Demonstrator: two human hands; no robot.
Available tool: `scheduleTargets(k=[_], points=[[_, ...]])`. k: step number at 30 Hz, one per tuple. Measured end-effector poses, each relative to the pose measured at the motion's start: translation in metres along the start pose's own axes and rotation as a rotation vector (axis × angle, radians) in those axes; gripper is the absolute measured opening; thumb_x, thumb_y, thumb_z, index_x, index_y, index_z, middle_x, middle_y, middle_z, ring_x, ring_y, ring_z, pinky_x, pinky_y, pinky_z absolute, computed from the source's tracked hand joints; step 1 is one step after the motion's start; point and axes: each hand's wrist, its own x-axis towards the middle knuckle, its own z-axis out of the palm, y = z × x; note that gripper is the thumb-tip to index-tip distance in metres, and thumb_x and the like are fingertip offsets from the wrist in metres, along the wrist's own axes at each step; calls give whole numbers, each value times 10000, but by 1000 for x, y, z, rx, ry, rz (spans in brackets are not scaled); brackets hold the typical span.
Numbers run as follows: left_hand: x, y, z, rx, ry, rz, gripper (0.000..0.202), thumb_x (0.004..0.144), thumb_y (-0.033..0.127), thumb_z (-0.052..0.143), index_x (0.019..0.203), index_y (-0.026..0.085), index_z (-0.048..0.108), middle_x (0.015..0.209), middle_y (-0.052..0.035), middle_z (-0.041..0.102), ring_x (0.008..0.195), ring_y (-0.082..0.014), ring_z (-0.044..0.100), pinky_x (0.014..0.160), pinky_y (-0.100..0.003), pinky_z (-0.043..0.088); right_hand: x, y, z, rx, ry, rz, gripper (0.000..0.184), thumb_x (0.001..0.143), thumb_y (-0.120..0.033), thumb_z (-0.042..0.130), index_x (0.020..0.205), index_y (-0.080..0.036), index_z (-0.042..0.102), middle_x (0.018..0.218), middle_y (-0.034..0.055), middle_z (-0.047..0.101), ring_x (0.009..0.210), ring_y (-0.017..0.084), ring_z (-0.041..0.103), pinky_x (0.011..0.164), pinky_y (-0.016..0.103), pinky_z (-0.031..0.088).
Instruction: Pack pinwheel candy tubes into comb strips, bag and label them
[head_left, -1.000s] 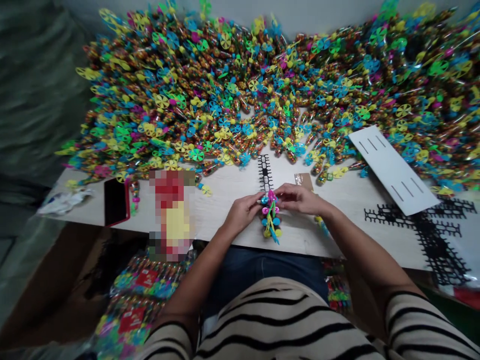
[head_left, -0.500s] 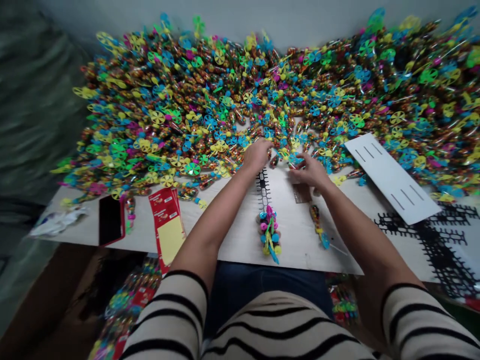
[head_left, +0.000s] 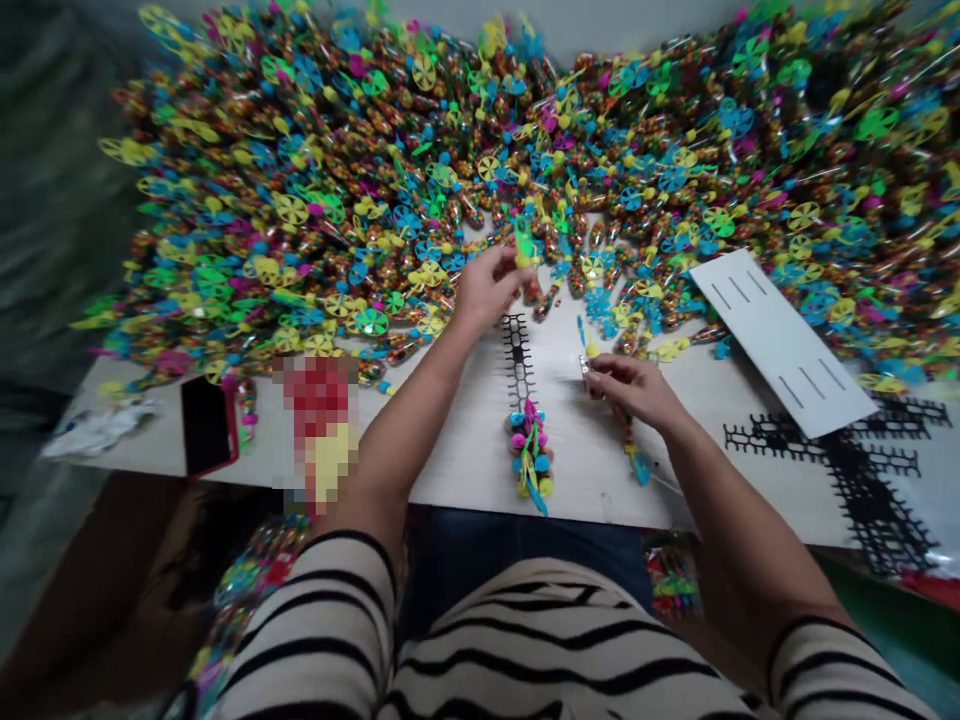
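My left hand point(head_left: 487, 290) is at the near edge of the pile, its fingers closed around a candy tube point(head_left: 527, 268) with a green and yellow top. My right hand point(head_left: 634, 388) is lower and to the right, above the table, pinching another candy tube point(head_left: 589, 352) with a yellow cap and a blue tip; its lower part is hidden by my fingers. Between my forearms lies a black plastic strip point(head_left: 517, 350) with prongs along both sides. Several candy tubes with pink, blue and yellow caps point(head_left: 531, 455) sit together at its near end.
A large heap of candy tubes point(head_left: 360, 190) with pinwheel tops covers the back of the table point(head_left: 450, 480). On the right lie a slotted white board point(head_left: 784, 345) and stacked black strips point(head_left: 862, 490). A phone point(head_left: 208, 425) lies left, and a loose tube point(head_left: 636, 460) rests near my right wrist.
My right hand has drawn back from the heap toward me, now pinching a candy tube. My left hand has shifted slightly left, and a green-topped tube now shows in its fingers.
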Motion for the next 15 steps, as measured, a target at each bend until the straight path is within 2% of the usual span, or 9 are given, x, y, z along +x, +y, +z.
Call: scheduleTargets(k=[2,4,6,8,11,15], points=[[-42,-1,-22,-93,15,-113,182,775,285,686,873,157,602,601,32,579,535,-102,556,514,-208,425,-12,6,14,-12,-50,-13,513,723,-590,713,986,-155,650,732,32,646,642,171,601,600,294,479],[-85,-5,-36,-152,23,-209,223,747,320,705,856,162,592,562,44,569,455,-87,514,453,-200,400,-21,12,28,-49,-67,-38,491,747,-584,695,985,-156,662,731,34,648,605,158,579,556,275,452],[-124,-10,-41,-168,16,-274,264,714,346,725,855,160,602,568,43,587,427,-80,502,433,-200,399,-27,16,40,-95,-59,-76,471,770,-574,676,988,-156,675,721,33,649,551,141,540,508,261,414],[-156,-12,-38,-146,-24,-301,278,698,357,732,862,156,629,618,26,631,455,-87,535,458,-205,429,-31,19,50,-126,-27,-120,465,780,-561,672,1011,-157,680,707,30,648,528,135,517,492,259,397],[-185,-11,-28,-84,-84,-288,249,724,345,710,887,162,670,707,-3,688,549,-114,606,536,-220,485,-34,22,61,-155,35,-176,439,775,-537,689,1011,-167,684,710,28,651,545,142,527,518,266,420],[-193,-7,-18,-4,-85,-224,209,807,287,622,964,167,691,806,-31,722,637,-134,651,633,-242,524,-30,25,70,-137,79,-188,413,775,-515,692,986,-160,680,730,41,670,583,160,576,557,274,469]])
